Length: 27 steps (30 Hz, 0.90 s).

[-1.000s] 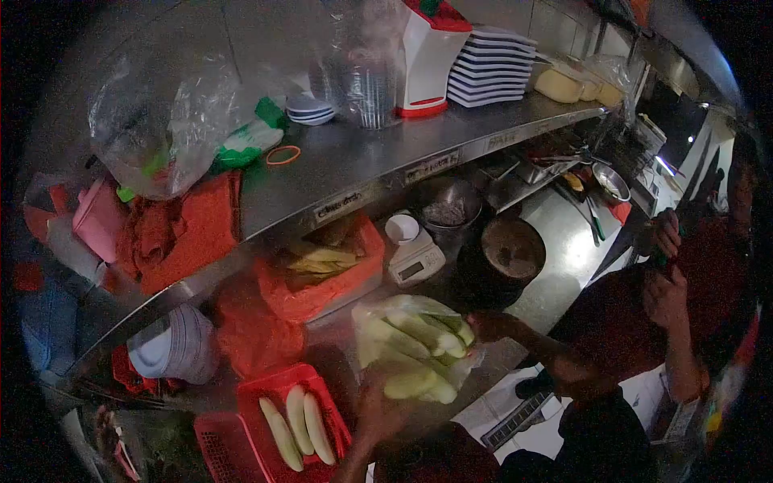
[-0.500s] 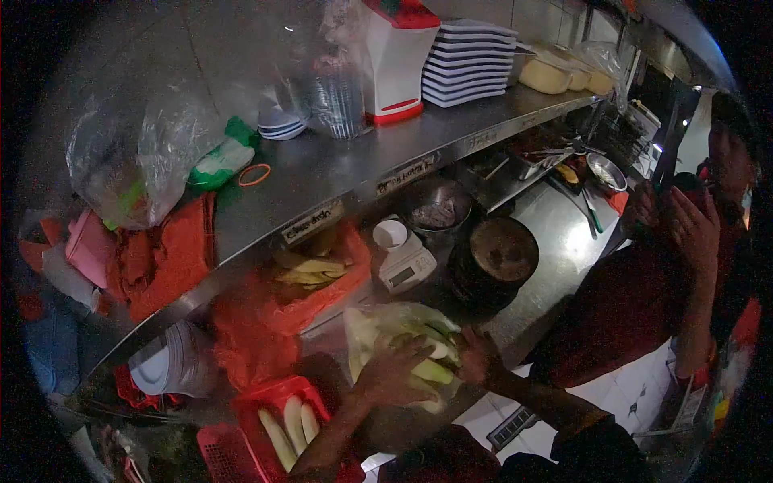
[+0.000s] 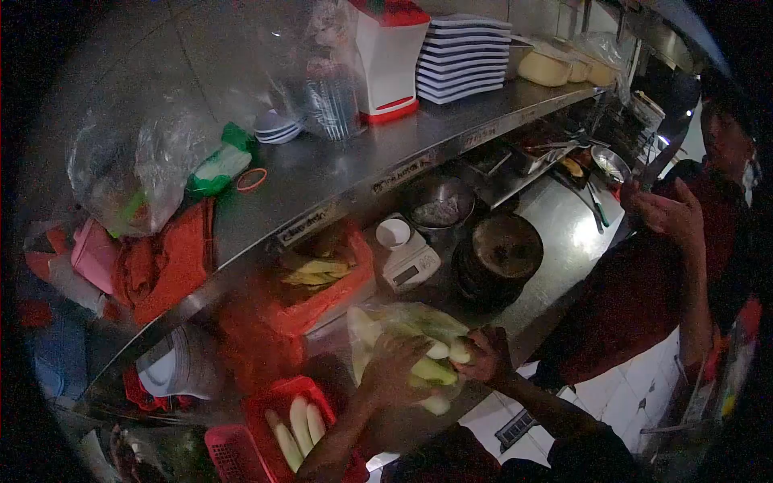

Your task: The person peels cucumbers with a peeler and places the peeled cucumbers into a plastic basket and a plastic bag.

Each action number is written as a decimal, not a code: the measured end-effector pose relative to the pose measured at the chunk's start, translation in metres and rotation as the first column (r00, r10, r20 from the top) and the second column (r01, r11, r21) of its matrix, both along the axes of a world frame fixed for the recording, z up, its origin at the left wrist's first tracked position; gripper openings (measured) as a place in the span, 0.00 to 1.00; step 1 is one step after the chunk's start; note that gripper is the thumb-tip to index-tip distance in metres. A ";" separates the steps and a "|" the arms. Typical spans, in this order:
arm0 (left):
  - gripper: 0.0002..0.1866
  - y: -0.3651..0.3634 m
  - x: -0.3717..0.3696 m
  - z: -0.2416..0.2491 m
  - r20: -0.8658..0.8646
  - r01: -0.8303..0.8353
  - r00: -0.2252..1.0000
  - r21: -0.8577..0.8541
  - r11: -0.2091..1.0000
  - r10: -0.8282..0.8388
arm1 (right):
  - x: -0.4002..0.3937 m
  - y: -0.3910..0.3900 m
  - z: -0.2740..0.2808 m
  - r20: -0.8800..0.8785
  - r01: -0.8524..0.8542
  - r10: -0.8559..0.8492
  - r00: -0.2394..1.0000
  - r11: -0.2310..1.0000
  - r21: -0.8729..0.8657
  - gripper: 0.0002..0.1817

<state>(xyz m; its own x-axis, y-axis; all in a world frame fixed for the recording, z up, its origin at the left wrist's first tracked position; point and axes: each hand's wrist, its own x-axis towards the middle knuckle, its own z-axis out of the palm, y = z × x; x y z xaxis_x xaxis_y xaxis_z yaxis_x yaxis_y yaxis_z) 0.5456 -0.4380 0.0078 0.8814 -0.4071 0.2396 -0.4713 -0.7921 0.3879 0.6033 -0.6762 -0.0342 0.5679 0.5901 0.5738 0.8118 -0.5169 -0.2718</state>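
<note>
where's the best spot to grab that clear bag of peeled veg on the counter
Probably from above at the bag's open top: the clear bag sags soft and full, so side grips would slip. The left hand and right hand already clutch its near side.

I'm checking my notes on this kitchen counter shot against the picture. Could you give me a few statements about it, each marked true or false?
1. Both hands, left hand and right hand, are on the clear plastic bag of pale green vegetables. True.
2. The red plastic basket is empty. False: it holds pale peeled vegetables.
3. A stack of white plates sits on the steel shelf. True.
4. The small white digital scale stands on that upper shelf. False: it stands below, on the counter.
</note>
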 end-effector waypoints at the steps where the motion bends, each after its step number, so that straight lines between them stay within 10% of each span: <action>1: 0.45 0.001 0.000 -0.001 0.000 0.000 1.000 -0.003 1.000 0.000 | -0.003 -0.004 0.016 0.000 0.000 0.000 1.000 1.000 -0.003 0.19; 4: 0.46 -0.001 0.000 0.002 0.008 0.015 1.000 -0.055 0.998 -0.014 | -0.007 -0.015 0.042 -0.249 0.073 -0.125 0.961 0.976 -0.205 0.27; 7: 0.45 -0.003 0.001 0.005 -0.017 -0.002 1.000 0.010 1.000 0.002 | -0.002 -0.023 0.022 -0.458 0.332 -0.248 0.854 0.937 0.111 0.29; 8: 0.45 -0.005 0.001 0.003 -0.012 -0.008 1.000 -0.006 1.000 0.008 | 0.001 -0.015 0.039 -0.641 0.429 -0.048 0.766 0.781 0.454 0.24; 11: 0.44 -0.008 0.000 0.007 -0.037 -0.048 0.998 0.010 0.999 0.049 | -0.004 -0.011 0.051 -0.696 0.644 -0.099 0.711 0.489 0.589 0.20; 13: 0.44 -0.010 -0.004 0.006 -0.078 -0.078 0.994 0.041 0.996 0.081 | -0.025 0.007 0.105 -0.464 0.508 0.610 0.642 0.114 0.854 0.20; 15: 0.42 -0.010 -0.004 0.002 0.068 -0.075 0.995 0.015 0.997 0.073 | -0.027 0.005 0.100 -0.573 0.567 0.506 0.644 0.188 0.802 0.21; 18: 0.38 -0.008 -0.004 0.006 0.068 -0.076 0.995 0.005 0.997 0.075 | -0.037 0.018 0.132 -0.248 0.141 0.830 0.499 0.205 0.969 0.20; 21: 0.33 -0.012 -0.009 -0.003 0.133 -0.141 0.976 -0.219 0.966 0.172 | -0.043 0.018 0.129 -0.412 0.282 0.732 0.544 0.303 0.910 0.19; 22: 0.33 -0.021 -0.015 -0.001 0.135 -0.129 0.978 -0.224 0.966 0.162 | -0.042 0.013 0.107 -0.620 0.282 0.481 0.619 0.601 0.748 0.19; 24: 0.30 -0.045 -0.040 0.027 -0.472 -0.435 0.882 -0.816 0.381 -0.003 | -0.044 0.015 0.078 -0.709 0.393 0.507 0.490 0.598 0.699 0.17; 27: 0.31 -0.058 -0.063 0.040 -0.663 -0.471 0.749 -0.552 0.688 -0.019 | -0.049 0.027 0.069 -0.443 0.524 0.886 0.139 0.314 0.792 0.16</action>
